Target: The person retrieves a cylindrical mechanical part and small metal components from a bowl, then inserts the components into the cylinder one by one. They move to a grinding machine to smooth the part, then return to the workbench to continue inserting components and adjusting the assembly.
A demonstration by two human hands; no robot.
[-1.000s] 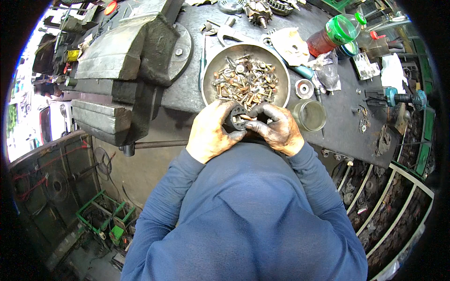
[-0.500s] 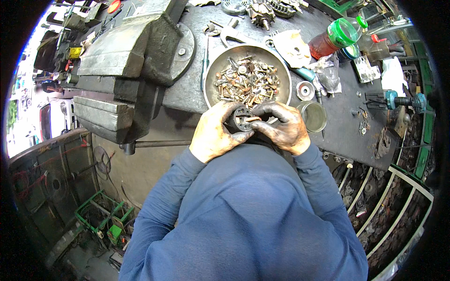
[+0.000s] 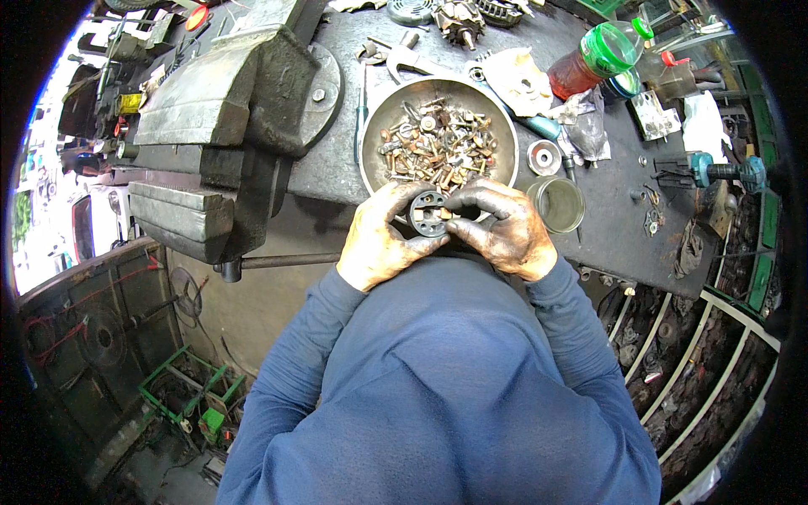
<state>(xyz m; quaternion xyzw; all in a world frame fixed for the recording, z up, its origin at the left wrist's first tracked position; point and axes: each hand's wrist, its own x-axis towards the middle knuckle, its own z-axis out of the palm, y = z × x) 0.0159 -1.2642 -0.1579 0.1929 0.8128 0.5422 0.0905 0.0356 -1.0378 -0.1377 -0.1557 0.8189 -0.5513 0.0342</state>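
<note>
Between my hands, just before the near rim of a metal bowl [image 3: 367,126], is a round black ring-shaped part [image 3: 427,213] with small holes and brownish pieces inside it. It looks like a motor's brush holder. My left hand [image 3: 379,234] grips it from the left, thumb below and fingers above. My right hand [image 3: 503,229] has thumb and forefinger closed at its right edge, beside a small brownish piece; whether they pinch that piece or the ring is hard to see. The bowl contains a heap of used bolts and screws [image 3: 438,143]. The right fingertips are blackened.
A large bench vise [image 3: 202,93] stands left, its handle bar [image 3: 290,260] reaching toward me. Right of the bowl are a glass jar [image 3: 559,204] and a round metal lid [image 3: 544,157]. Farther back lie a bottle of red liquid [image 3: 581,71], a screwdriver [image 3: 360,122] and motor parts [image 3: 459,23].
The black part now faces up more squarely between my hands. The brownish piece that stuck out at its right side, by my right fingertips, now sits farther inside the ring.
</note>
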